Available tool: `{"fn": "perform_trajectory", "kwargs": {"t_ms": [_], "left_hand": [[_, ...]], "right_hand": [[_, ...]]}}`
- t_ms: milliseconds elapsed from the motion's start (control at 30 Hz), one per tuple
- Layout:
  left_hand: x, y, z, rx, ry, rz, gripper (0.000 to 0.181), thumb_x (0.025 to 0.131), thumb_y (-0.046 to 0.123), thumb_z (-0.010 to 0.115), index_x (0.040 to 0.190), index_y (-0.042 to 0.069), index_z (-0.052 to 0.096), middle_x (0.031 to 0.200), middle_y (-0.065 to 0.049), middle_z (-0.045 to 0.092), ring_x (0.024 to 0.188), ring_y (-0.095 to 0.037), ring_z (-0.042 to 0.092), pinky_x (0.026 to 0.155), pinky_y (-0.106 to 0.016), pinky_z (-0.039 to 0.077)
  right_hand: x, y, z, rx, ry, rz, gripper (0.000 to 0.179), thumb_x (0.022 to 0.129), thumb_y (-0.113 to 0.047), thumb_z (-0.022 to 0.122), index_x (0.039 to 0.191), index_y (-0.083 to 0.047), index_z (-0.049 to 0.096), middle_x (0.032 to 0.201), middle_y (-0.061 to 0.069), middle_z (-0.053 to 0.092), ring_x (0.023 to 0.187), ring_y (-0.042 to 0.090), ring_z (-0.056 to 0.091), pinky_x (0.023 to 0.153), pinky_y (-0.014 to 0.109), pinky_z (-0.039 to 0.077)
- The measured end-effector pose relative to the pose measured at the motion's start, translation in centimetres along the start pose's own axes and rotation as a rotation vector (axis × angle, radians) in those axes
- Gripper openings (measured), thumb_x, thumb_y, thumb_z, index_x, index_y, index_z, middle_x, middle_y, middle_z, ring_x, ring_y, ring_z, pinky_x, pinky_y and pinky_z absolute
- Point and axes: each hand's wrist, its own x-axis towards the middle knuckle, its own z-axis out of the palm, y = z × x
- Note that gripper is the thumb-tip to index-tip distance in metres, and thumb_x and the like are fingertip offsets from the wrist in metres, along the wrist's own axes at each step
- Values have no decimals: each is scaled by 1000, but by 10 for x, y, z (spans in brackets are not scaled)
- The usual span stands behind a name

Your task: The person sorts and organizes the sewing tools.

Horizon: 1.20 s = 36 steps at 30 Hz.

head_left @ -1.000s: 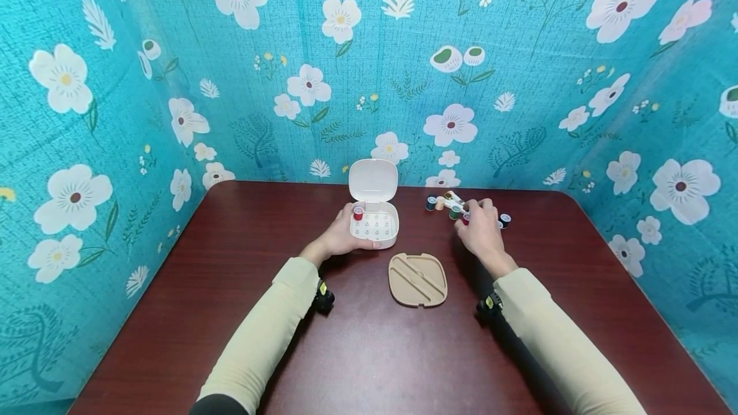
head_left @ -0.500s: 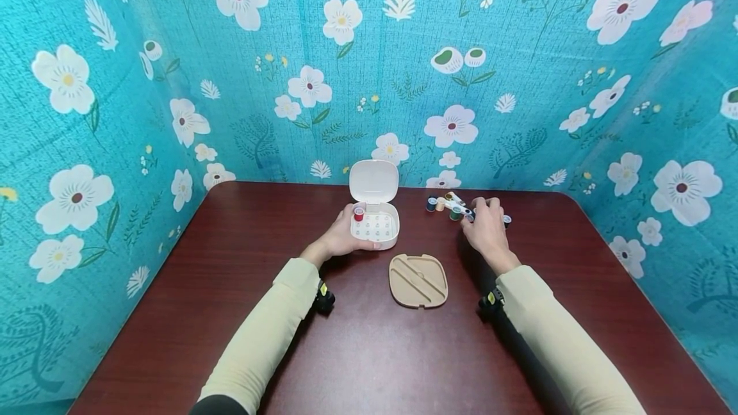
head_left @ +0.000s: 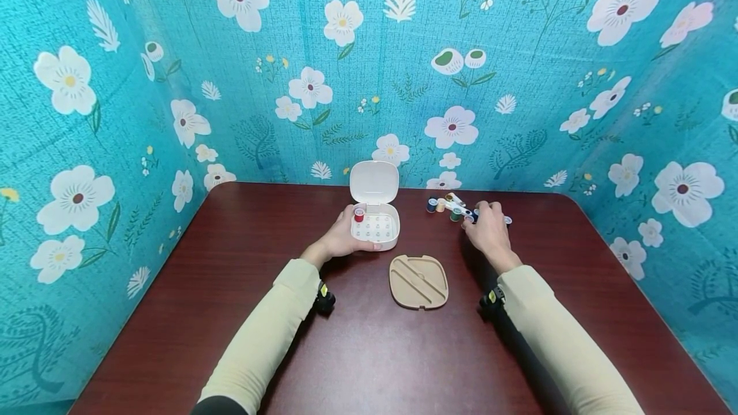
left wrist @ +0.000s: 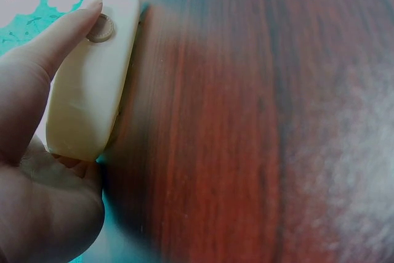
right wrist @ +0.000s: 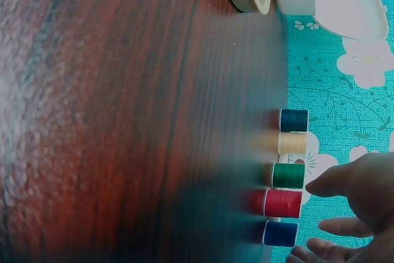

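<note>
My left hand (head_left: 340, 235) grips the side of a white sewing box (head_left: 387, 243), whose lid (head_left: 375, 182) stands raised. In the left wrist view the thumb lies by a round button (left wrist: 101, 29) on the box's front. A red thread spool (head_left: 359, 214) stands in the box's back left corner, beside rows of small pegs. My right hand (head_left: 489, 226) hovers at a group of thread spools, its thumb and fingers apart. In the right wrist view a green spool (right wrist: 288, 175), a red spool (right wrist: 282, 203) and a blue spool (right wrist: 280, 233) lie nearest it.
A tan grooved tray (head_left: 419, 282) lies on the dark wood table (head_left: 380, 351) in front of the box. Left of the right hand are a dark spool (head_left: 432, 205), a beige spool (head_left: 441, 205) and small white items (head_left: 455, 200). A floral curtain (head_left: 369, 69) stands behind.
My right hand has shifted slightly right and forward over the spools, showing more of those to its left. The left hand stays on the box, and the red spool inside has not moved.
</note>
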Motion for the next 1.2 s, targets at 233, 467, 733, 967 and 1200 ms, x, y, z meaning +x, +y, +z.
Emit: {"fn": "perform_trajectory", "kwargs": {"t_ms": [233,467,733,967,1200], "left_hand": [[-1,2,0,-1,-2,-9,116,67,31,97,156,6,27,142,-19,43,128,-32,45,111,-45,36],[0,0,1,13,2,0,114,68,30,97,156,6,27,143,-18,43,129,-30,44,112,-44,35],[1,0,0,22,4,-5,115,68,32,97,155,5,27,142,-19,43,129,-31,45,112,-44,35],[0,2,-1,20,-3,-18,116,68,35,96,155,5,26,143,-20,42,129,-31,44,112,-45,35],[1,1,-1,22,-7,-20,117,68,35,96,156,5,26,144,-19,42,129,-31,44,112,-45,35]], "right_hand": [[3,3,2,-4,-23,11,49,97,-17,63,132,15,52,127,34,46,109,45,51,98,58,45],[3,2,3,19,-35,22,48,96,-15,61,133,15,51,128,35,46,114,47,50,100,59,44],[4,2,2,59,-33,13,46,97,-13,60,133,14,52,130,34,46,114,45,49,100,60,43],[5,4,3,67,-13,-3,44,96,-11,62,133,12,53,129,34,47,114,45,49,99,60,43],[5,5,5,66,-11,-18,40,95,-9,63,128,12,57,123,30,50,112,44,50,98,59,43]]}}
